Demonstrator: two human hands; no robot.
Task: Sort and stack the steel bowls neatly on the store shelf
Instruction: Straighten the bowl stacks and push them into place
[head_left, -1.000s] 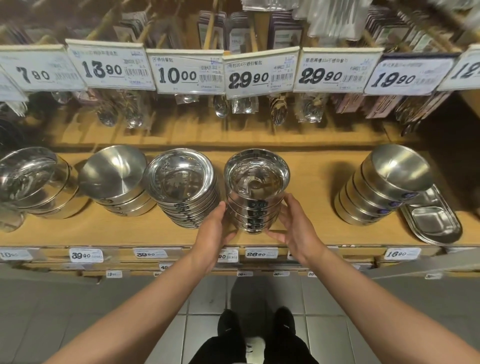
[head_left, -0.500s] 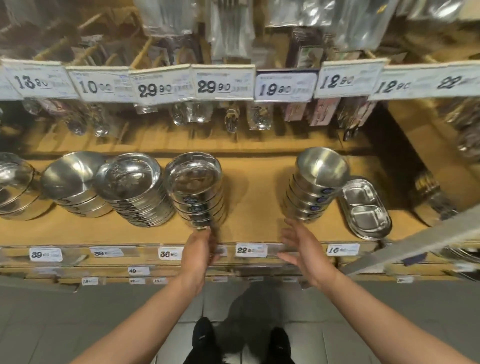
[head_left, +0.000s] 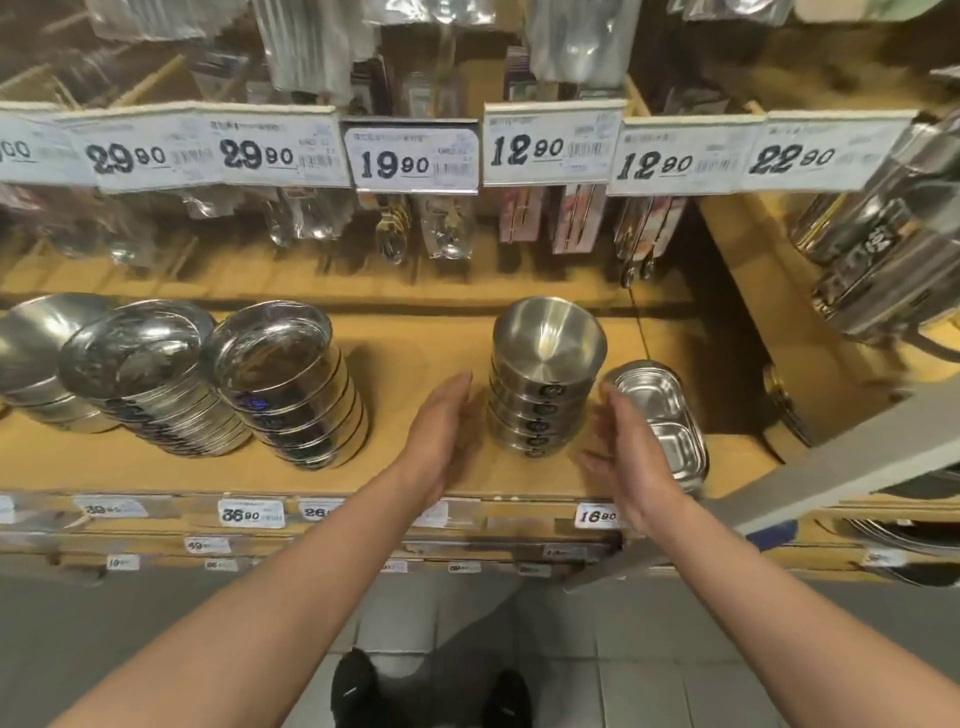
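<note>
- The wooden store shelf runs across your whole view; a strip of small price labels lines its front edge.
- Above it, a row of large price cards hangs in front of packaged cutlery on pegs.
- At far right, a stack of steel containers sits on the adjoining shelf section, partly cut off by the frame edge.
- At left, three leaning stacks of steel bowls stand side by side: a stack of polished straight-sided bowls, a stack of shallow dishes touching its left side, and a further stack at the frame edge.
- The stack of matte steel bowls stands right of centre on the shelf, well apart from the left stacks. It leans slightly toward the back, with its top bowl's opening facing you.
- A divided steel tray lies just beside that stack on its right.
- Your left hand is released, fingers straight and together, just left of the matte stack. You cannot tell whether it touches the bowls.
- Your right hand is also released, fingers loosely extended, between the matte stack and the tray, partly covering the tray. Neither hand grasps anything.
- Your dark shoes stand on the grey floor tiles below.
</note>
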